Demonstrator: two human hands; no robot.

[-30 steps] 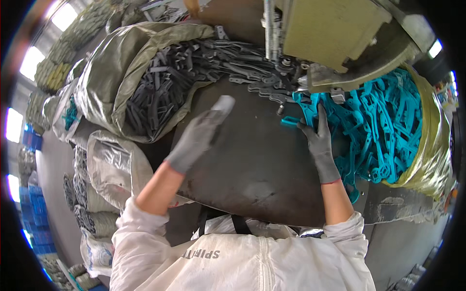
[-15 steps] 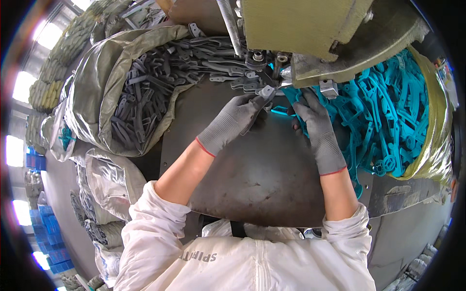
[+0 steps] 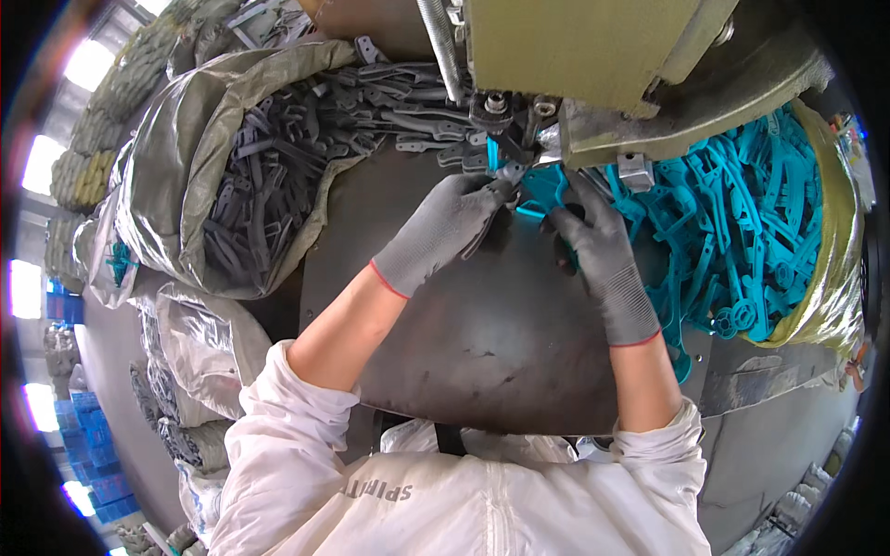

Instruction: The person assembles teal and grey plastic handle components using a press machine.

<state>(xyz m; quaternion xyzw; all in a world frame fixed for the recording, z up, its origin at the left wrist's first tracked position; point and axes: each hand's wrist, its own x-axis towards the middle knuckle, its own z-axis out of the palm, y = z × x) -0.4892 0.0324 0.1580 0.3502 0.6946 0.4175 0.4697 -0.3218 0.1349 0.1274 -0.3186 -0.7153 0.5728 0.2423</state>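
Pinching teal part (image 3: 540,190) between both hands

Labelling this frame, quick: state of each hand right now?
Left hand: fingers closed, pinching a small grey part under the machine head.
Right hand: fingers closed on a teal plastic piece.

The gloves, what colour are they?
Grey gloves with red cuff edging, seen in the head view.

A teal plastic piece (image 3: 540,190), flat and curved, lies pinched between both gloved hands just below the green machine (image 3: 593,56), its upper end under the machine's metal head. Its lower edge rests near the dark desk (image 3: 482,324).
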